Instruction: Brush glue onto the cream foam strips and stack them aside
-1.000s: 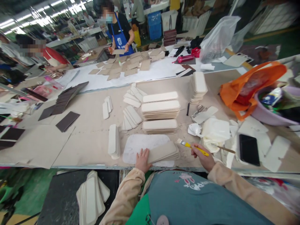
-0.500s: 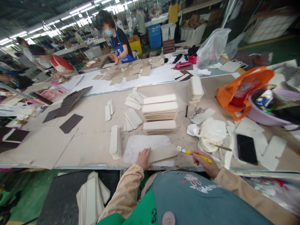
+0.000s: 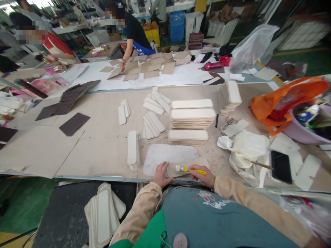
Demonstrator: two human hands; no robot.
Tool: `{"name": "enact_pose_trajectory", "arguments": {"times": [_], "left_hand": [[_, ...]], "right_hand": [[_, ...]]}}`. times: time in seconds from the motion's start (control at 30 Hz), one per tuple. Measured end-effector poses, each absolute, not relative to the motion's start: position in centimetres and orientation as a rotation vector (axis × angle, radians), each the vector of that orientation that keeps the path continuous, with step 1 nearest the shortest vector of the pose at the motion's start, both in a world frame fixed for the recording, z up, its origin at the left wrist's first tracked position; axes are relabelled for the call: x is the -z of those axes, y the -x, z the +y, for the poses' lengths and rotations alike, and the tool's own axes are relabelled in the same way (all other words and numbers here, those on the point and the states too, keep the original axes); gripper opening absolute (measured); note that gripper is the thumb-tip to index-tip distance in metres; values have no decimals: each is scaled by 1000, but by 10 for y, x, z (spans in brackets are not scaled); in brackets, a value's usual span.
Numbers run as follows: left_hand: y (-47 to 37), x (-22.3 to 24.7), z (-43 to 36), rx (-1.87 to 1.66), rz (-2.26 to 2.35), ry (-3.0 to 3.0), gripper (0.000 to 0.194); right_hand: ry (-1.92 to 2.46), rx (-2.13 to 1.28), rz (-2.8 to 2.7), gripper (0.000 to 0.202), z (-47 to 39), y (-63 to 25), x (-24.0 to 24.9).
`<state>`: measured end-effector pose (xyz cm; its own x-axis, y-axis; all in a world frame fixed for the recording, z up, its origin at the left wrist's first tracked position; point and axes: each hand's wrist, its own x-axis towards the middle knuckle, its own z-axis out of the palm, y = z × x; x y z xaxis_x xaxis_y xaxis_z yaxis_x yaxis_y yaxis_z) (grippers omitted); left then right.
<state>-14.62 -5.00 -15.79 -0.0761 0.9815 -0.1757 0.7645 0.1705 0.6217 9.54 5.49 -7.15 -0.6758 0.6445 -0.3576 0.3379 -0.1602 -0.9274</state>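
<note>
My left hand point(image 3: 161, 175) lies flat at the left end of a long tan panel point(image 3: 199, 162), thumb apart from the fingers. My right hand point(image 3: 203, 175) is closed around the yellow handle of a paintbrush point(image 3: 184, 169). The pale bristles point left and are over the panel, close to my left hand; whether they touch it I cannot tell. Under the panel is a white rounded sheet point(image 3: 155, 155). Just beyond it stand stacks of cream rounded strips point(image 3: 188, 135), with more strips fanned out point(image 3: 153, 125) to their left.
At right are a white tub point(image 3: 248, 146) with a stick across it, scissors point(image 3: 230, 121), a phone point(image 3: 281, 166) and an orange bag point(image 3: 287, 100). Dark panels point(image 3: 74, 124) lie at left. Across the table a co-worker point(image 3: 137, 34) reaches over brown pieces. More strips point(image 3: 103, 213) rest below the edge.
My right hand has brought the paintbrush left, from beyond the panel's right end to over the panel near my left hand. The view has tilted down; the co-worker's arm now reaches lower.
</note>
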Motion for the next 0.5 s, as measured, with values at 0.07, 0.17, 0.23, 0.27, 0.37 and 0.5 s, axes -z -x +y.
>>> {"name": "enact_pose_trajectory", "arguments": {"times": [0.07,0.17,0.23,0.27,0.37,0.5], "left_hand": [[146,160,-50,-511,1893,-1678,87],[146,162,-52,-521,1900,-1713,76],[147,162,-53,-520,1903,-1720,74],[147,162,-53,-518,1904,-1720,73],[148,161,-53,-509,1908,-1722,70],[148,157,-52,-499,1908,-1746,67]], "right_hand": [[1130,-1959,-1882,27,52,-79,74],[1133,-1982,-1915,26,48,-61,79],[1139,-1976,-1935,26,47,-54,83],[1148,-1973,-1940,26,46,-50,85],[1208,-1954,-1939,26,45,-43,90],[1304,-1890,-1922,24,43,-39,95]]}}
